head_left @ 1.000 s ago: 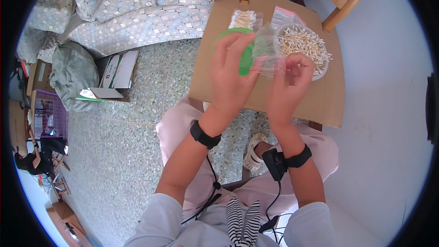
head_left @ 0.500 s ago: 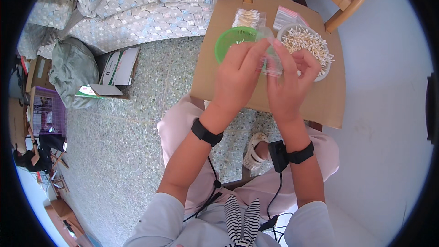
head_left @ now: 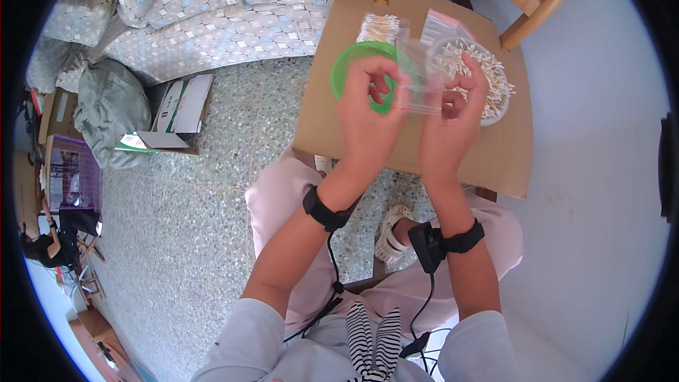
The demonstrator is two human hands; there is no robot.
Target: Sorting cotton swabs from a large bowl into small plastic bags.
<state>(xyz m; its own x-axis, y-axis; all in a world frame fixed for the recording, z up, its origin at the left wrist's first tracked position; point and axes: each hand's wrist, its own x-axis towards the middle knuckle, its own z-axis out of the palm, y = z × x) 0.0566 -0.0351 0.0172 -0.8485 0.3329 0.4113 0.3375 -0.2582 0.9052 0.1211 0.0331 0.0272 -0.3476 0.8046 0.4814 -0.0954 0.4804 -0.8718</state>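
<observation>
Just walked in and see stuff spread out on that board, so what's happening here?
A seated person holds a small clear plastic bag up between both hands: the left hand and the right hand each pinch its lower edge. Below it, on a brown cardboard sheet, sit a green round basket, a white bowl of cotton swabs, a packed bundle of swabs and more clear bags. Whether the held bag has anything in it is unclear.

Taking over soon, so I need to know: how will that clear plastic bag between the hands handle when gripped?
The clear plastic bag looks thin and see-through, so probably floppy and very light. It is held up by the left hand and right hand together, so it would likely sag from one corner. Its glossy film may slip between fingers.
</observation>
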